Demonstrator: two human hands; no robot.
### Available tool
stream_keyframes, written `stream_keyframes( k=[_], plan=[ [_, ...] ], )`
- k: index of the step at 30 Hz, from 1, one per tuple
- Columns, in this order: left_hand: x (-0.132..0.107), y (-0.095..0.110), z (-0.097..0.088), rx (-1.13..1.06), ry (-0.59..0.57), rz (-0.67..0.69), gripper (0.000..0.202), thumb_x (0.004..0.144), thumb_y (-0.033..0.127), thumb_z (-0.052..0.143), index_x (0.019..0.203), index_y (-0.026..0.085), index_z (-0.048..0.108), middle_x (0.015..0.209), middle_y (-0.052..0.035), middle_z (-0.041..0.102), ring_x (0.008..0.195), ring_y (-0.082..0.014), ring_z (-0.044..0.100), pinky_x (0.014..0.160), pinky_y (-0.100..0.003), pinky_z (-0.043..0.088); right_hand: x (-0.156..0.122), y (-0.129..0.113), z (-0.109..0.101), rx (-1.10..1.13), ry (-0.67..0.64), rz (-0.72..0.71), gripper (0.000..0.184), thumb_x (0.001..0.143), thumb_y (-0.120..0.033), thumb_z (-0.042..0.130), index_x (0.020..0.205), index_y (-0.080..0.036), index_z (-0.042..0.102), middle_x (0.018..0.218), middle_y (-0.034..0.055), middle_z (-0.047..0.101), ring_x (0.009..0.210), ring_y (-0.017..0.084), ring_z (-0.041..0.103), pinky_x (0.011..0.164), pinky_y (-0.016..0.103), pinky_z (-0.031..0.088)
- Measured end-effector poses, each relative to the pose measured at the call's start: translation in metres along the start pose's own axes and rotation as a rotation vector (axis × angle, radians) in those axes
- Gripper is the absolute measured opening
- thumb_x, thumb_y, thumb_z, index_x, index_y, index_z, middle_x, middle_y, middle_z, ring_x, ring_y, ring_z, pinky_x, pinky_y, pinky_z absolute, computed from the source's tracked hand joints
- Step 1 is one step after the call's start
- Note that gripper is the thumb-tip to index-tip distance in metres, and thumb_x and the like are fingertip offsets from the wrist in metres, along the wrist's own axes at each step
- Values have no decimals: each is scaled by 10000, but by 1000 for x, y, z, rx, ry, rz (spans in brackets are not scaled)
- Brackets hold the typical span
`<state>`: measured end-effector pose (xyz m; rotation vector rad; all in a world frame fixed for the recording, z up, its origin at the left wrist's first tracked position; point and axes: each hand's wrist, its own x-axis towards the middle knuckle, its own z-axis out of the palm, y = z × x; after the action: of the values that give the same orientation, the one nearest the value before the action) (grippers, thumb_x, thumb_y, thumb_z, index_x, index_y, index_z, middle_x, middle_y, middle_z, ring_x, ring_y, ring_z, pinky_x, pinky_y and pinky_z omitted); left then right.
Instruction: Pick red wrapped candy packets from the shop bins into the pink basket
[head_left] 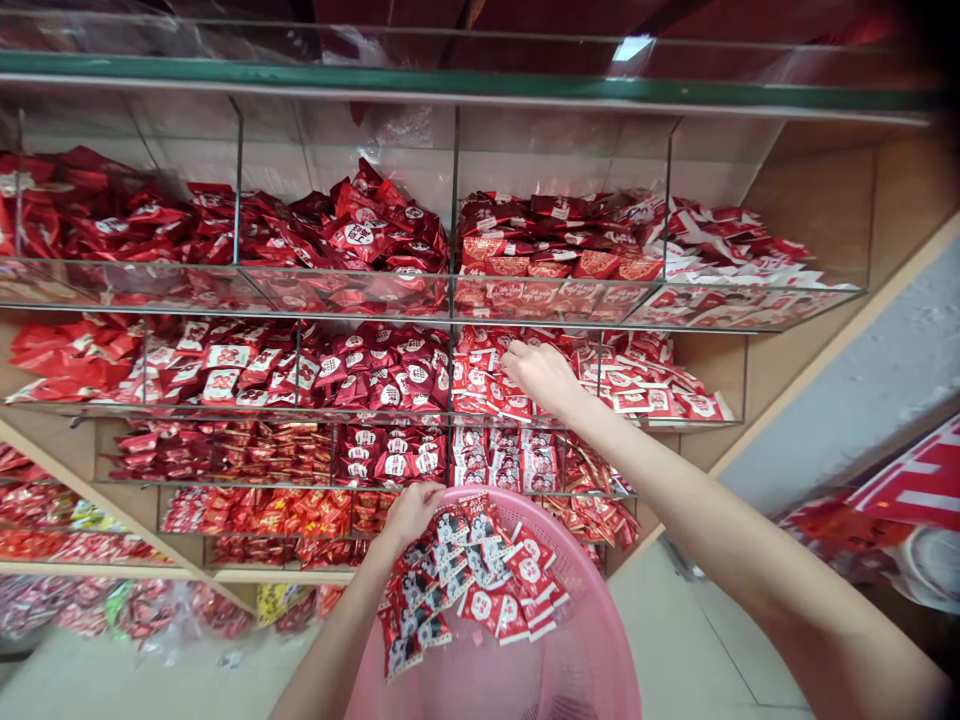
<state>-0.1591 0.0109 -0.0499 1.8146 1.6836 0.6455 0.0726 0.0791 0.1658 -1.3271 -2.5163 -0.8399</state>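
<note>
My left hand (411, 515) grips the far rim of a pink plastic basket (592, 640), fingers curled over the edge. Inside the basket lies a heap of small red and white candy packets (472, 590). My right hand (541, 375) reaches into a clear bin (525, 385) on the second shelf row. Its fingers are bent down among the red and white packets there. What lies under the fingertips is hidden.
Tiered clear acrylic bins (450, 290) full of red wrapped sweets fill the wooden shelf unit ahead. A green-edged shelf (480, 85) runs above. More coloured packets (112, 600) lie at lower left. A grey wall and red boxes (915, 480) stand at right.
</note>
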Motion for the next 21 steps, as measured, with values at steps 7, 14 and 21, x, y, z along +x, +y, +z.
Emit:
stream_keyframes(
  k=[7,14,21],
  plan=[
    [2,-2,2,8,-1,27,389,843,425,409,1026,203,671,979,-51,705,883,-184,633,765,-239,444,-63,-26,-22,394,285,-108,249,949,-246,334,914,-158,563,964,77,597,899,168,545,773,300,409],
    [0,0,2,-20,17,45,398,850,435,399,1027,205,672,982,-44,704,888,-181,631,775,-237,442,-172,-111,41,514,-124,-551,220,920,-139,352,812,-179,540,830,9,593,640,110,522,591,257,429],
    [-2,-2,4,-8,14,14,414,847,450,413,1071,211,665,1075,-57,681,977,-197,615,823,-242,437,-201,-131,84,355,-196,-601,115,859,-91,465,813,-165,541,813,14,594,669,138,564,617,285,439]
  ],
)
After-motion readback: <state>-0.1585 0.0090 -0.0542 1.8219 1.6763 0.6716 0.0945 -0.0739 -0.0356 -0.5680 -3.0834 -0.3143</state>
